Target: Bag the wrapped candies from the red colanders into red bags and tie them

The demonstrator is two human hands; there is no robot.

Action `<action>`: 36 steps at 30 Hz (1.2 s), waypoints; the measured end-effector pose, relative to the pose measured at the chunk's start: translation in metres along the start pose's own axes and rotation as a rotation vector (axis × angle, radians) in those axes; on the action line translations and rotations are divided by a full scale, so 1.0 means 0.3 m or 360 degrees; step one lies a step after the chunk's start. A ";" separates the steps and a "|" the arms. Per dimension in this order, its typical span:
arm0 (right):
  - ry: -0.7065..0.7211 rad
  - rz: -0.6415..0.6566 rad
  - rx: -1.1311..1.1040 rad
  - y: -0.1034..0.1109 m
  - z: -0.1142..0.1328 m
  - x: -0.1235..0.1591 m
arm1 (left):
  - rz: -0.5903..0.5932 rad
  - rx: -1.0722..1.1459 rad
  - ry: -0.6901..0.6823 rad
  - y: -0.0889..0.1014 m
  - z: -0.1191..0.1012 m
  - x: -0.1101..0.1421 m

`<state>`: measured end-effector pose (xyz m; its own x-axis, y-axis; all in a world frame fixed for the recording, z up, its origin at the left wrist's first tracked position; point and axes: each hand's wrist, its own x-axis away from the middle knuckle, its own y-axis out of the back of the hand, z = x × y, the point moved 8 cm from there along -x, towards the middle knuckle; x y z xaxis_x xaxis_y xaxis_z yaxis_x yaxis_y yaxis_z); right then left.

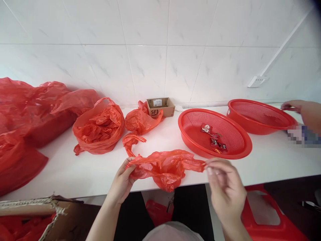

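Between my two hands a thin red plastic bag (170, 167) is stretched out over the table's front edge, its lower part sagging. My left hand (122, 182) pinches its left end. The fingers of my right hand (224, 187) are closed on the twisted right end of the bag. Just beyond my right hand, a red basket (188, 144) with perforated sides holds several small wrapped packets (218, 144). Past my left hand lies a crumpled red strip of bag (130, 142). Whether anything is inside the held bag, I cannot tell.
A red bag stuffed with bags (99, 130), another red bag (141, 118) and a small cardboard box (162, 107) stand along the wall. Large red sacks (37, 113) fill the left. Another person's hand (292, 105) is by a second basket (260, 129). A carton (72, 217) stands lower left.
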<state>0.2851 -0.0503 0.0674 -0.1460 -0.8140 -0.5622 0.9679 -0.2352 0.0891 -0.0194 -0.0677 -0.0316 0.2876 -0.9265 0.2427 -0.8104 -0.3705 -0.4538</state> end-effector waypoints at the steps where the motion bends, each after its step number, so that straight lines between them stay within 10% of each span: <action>1: 0.0053 0.0205 -0.0057 -0.060 0.033 0.015 | 0.0031 -0.0007 0.0012 -0.023 0.008 0.006; 7: -0.0026 0.1338 0.0439 -0.351 -0.112 0.080 | 0.0185 0.0026 0.0283 -0.080 0.052 0.053; 12: -0.0554 0.1583 0.0934 -0.296 -0.323 0.050 | -0.0232 0.0298 0.0043 0.131 -0.068 0.031; 16: -0.0756 0.1606 0.0967 -0.259 -0.354 0.039 | -0.0290 -0.0206 -0.0065 0.208 -0.107 0.005; 21: -0.0582 0.1637 0.0896 -0.302 -0.346 0.046 | -0.0789 -0.1372 -0.1247 0.058 -0.263 0.180; 24: -0.0465 0.1656 0.0835 -0.328 -0.328 0.056 | -0.0468 -0.1817 -0.1730 -0.160 -0.217 0.266; 28: -0.0503 0.1786 0.0804 -0.340 -0.325 0.095 | -0.0077 -0.2399 -0.1624 -0.282 -0.038 0.165; 36: -0.0572 0.2010 0.0889 -0.160 -0.338 0.048 | -0.0124 -0.3004 -0.1216 -0.131 -0.061 -0.049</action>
<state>0.2572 0.0031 -0.0282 0.6140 -0.6998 0.3651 0.2916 0.6310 0.7189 -0.0013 -0.0382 -0.0017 0.0451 -0.9350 -0.3518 -0.0573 -0.3540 0.9335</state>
